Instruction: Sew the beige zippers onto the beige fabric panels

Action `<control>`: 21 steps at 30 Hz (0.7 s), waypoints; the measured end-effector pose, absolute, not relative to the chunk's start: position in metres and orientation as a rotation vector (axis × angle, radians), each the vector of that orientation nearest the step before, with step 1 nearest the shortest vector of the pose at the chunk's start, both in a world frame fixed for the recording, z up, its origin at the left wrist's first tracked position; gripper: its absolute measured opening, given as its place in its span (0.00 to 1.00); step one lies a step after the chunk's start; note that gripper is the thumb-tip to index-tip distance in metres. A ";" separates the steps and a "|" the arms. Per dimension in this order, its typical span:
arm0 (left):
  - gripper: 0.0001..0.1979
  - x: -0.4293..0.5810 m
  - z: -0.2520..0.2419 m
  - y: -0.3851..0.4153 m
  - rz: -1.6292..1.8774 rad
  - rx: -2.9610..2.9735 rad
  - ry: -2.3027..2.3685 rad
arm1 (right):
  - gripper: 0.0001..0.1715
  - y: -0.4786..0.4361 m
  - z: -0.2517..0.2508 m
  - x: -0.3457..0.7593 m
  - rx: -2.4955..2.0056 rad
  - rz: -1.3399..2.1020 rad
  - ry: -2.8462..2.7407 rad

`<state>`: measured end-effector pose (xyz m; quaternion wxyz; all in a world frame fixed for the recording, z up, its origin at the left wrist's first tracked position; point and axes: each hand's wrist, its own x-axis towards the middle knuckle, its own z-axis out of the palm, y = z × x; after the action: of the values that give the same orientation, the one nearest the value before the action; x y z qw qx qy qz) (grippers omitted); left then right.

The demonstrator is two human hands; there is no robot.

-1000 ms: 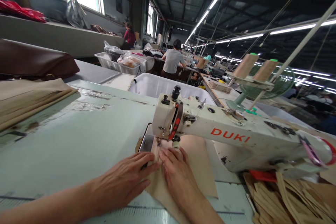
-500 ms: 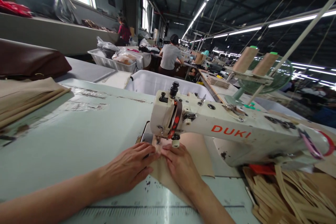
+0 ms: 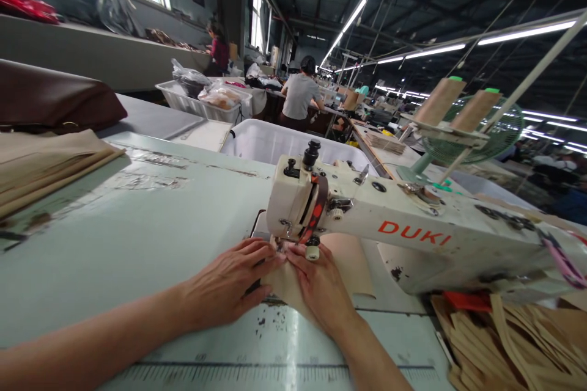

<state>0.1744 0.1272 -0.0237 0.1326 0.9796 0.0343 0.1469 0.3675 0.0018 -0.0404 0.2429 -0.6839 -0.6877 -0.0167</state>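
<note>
A tan fabric piece (image 3: 353,266) lies on the pale green table (image 3: 137,238) under the head of a white DUKI sewing machine (image 3: 394,226). My left hand (image 3: 229,281) rests flat on the fabric's left side, fingers stretched toward the needle. My right hand (image 3: 318,284) presses flat on the fabric just in front of the presser foot, fingers together. The fingertips of both hands nearly meet below the needle, which they partly hide.
Folded tan cloth (image 3: 41,165) and a dark brown bundle (image 3: 55,101) sit at the far left. A white bin (image 3: 275,140) stands behind the machine. Cut tan strips (image 3: 513,342) pile at the right. Thread cones (image 3: 440,101) and a green fan (image 3: 477,140) stand beyond. Other people work at the back.
Both hands have slid forward with the fabric toward the needle, and less of the tan piece shows in front of the machine head.
</note>
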 end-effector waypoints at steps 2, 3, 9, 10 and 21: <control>0.28 0.175 -0.024 0.128 0.418 2.846 0.109 | 0.24 0.002 -0.040 0.368 -1.883 -0.039 -1.877; 0.28 0.175 -0.024 0.128 0.421 2.844 0.112 | 0.25 0.002 -0.039 0.368 -1.884 -0.037 -1.879; 0.31 0.174 -0.025 0.128 0.436 2.820 0.117 | 0.24 0.002 -0.040 0.367 -1.862 -0.044 -1.882; 0.31 0.174 -0.025 0.128 0.441 2.821 0.117 | 0.23 0.002 -0.041 0.367 -1.868 -0.052 -1.871; 0.30 0.175 -0.025 0.128 0.438 2.851 0.144 | 0.23 0.003 -0.055 0.366 -1.985 -0.187 -1.863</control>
<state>0.1753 0.1284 -0.0248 0.1263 0.9793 0.0496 0.1504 0.3659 0.0031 -0.0554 0.2049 -0.7120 -0.6683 -0.0670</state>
